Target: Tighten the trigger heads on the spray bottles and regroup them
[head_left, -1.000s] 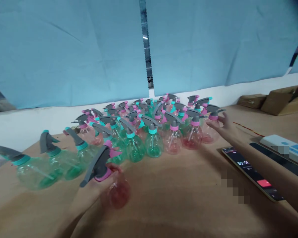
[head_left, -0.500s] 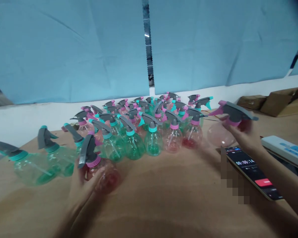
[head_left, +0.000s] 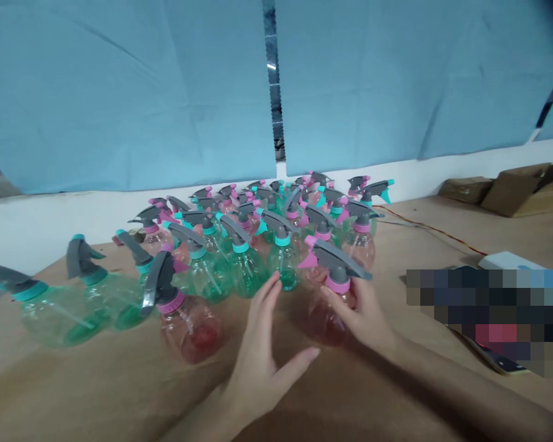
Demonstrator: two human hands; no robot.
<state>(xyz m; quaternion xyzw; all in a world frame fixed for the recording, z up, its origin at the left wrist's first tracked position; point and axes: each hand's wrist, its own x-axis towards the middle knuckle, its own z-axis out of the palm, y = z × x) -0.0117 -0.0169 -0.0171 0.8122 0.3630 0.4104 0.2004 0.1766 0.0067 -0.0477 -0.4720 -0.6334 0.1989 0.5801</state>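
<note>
My right hand (head_left: 362,313) is closed around a pink spray bottle (head_left: 327,316) with a grey trigger head and pink collar, in front of the bottle group. To its left, my left hand (head_left: 270,356) is open, thumb and fingers apart, holding nothing. Another pink spray bottle (head_left: 191,331) stands free at the left front. Just beyond my left fingertips is a green spray bottle (head_left: 283,264). Several more green and pink bottles crowd together behind, and a large green bottle (head_left: 58,313) stands at the far left.
A phone (head_left: 502,362), mostly blurred out, lies at the right on the wooden table (head_left: 133,399). Near it is a white box-like object (head_left: 507,261). An open cardboard box (head_left: 525,193) sits at the back right, with a thin red-yellow cable (head_left: 433,227) before it. Blue sheeting covers the wall.
My left hand has let go of the pink bottle at the left and moved right. My right hand has brought its pink bottle from the right to the middle, nearer me.
</note>
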